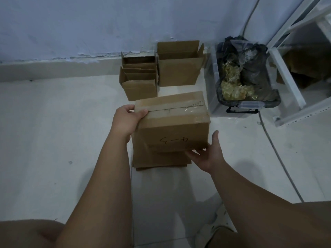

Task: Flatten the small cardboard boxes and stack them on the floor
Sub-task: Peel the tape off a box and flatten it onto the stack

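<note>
You hold the taped box (172, 126), sealed and not yet flattened, above the floor (53, 131) and just over the flat stack (161, 161), likely so it can drop there once collapsed. Open boxes (179, 72) wait by the wall. Your left hand (127, 120) grips its top left edge. Your right hand (206, 154) props the near bottom corner with straight fingers.

Pale tiled floor (53, 131), bluish peeling wall (89, 24)
</note>
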Demonstrator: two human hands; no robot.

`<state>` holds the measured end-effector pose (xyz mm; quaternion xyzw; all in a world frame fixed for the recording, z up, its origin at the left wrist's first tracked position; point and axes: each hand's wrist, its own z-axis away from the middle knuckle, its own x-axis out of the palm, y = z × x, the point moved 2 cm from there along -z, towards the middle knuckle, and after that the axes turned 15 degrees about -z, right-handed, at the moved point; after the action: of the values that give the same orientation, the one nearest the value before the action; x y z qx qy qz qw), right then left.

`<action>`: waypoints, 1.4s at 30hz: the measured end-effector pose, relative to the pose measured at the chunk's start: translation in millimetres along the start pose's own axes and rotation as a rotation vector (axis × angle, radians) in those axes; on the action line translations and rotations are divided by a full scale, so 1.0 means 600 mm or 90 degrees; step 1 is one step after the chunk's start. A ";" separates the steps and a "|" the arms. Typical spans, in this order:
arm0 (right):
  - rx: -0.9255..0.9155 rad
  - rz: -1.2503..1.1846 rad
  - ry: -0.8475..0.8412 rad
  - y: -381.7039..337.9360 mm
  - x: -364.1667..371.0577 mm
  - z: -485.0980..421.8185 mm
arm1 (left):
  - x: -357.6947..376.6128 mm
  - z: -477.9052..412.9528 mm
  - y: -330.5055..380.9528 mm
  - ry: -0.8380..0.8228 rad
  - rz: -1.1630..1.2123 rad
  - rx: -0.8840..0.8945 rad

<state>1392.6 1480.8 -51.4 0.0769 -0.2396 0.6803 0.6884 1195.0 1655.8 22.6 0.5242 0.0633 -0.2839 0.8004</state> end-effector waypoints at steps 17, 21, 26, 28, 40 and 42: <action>-0.686 1.169 -0.128 0.059 0.104 0.022 | 0.059 0.008 -0.075 0.082 0.048 -0.122; -0.675 1.180 -0.120 0.058 0.094 0.017 | 0.060 0.010 -0.085 0.106 0.056 -0.130; -0.666 1.196 -0.111 0.060 0.098 0.016 | 0.058 0.006 -0.082 0.131 0.023 -0.137; -0.665 1.201 -0.110 0.063 0.097 0.016 | 0.059 0.009 -0.082 0.154 -0.009 -0.133; -0.635 1.194 -0.109 0.061 0.104 0.015 | 0.056 0.012 -0.070 0.176 -0.068 -0.085; -0.631 1.195 -0.110 0.064 0.105 0.015 | 0.056 0.012 -0.069 0.181 -0.074 -0.093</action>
<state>1350.7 1536.0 -24.3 -0.3795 -0.5011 0.7573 -0.1769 1199.9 1624.8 -20.8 0.4948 0.2268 -0.2475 0.8015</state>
